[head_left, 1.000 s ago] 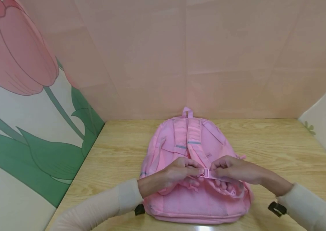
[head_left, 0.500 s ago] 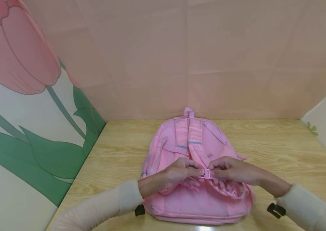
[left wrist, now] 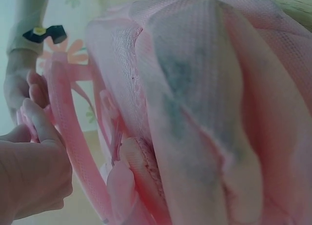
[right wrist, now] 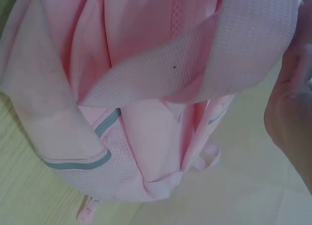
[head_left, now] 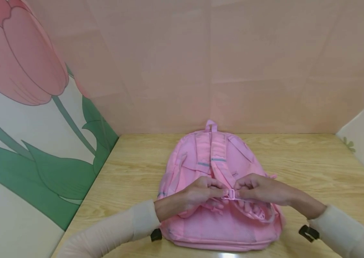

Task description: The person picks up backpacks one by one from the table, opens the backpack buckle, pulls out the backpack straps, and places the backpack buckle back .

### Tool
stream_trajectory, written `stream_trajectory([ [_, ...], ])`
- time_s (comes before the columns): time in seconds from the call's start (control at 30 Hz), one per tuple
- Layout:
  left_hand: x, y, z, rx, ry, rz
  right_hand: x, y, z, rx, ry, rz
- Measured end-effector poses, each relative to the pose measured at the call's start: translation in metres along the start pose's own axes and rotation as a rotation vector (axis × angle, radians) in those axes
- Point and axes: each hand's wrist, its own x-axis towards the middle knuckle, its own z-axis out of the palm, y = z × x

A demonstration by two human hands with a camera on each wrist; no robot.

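A pink backpack [head_left: 214,229] lies on the table with its shoulder straps [head_left: 218,147] facing up. Over its middle, a pink plastic buckle [head_left: 231,194] sits between my two hands. My left hand [head_left: 199,192] pinches the buckle's left side between thumb and fingers. From the right, my right hand [head_left: 264,190] pinches the webbing strap right beside the buckle. A loop of that webbing [right wrist: 243,45] hangs below the right hand, broad across the right wrist view. In the left wrist view both hands meet at the left edge, beside a padded strap [left wrist: 73,132]. Fingers hide part of the buckle.
The backpack rests on a light wood-grain table [head_left: 314,168]. A pinkish wall covering [head_left: 233,71] rises behind it. Panels stand at both sides, the left one with a painted tulip [head_left: 33,61]. The bag's top loop [head_left: 211,125] points toward the back wall.
The hands keep their hold at the buckle with hardly any movement. The right fingers have drawn slightly closer to the buckle, and the whole view has shifted a little.
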Motion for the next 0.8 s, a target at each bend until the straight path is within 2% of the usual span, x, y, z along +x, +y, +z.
stream_trajectory([
  [0.3,-0.0012,-0.0005,0.0003,-0.02,-0.003,0.008,-0.0022,-0.0015,0.0002,0.024,-0.007,0.06],
  [0.5,-0.0004,-0.0017,-0.0003,-0.02,-0.005,0.008,-0.0037,0.0001,-0.0013,0.031,-0.03,0.036],
  [0.8,-0.0002,-0.0027,0.0006,-0.006,-0.003,0.012,-0.0034,0.0026,-0.0014,-0.018,-0.013,0.011],
])
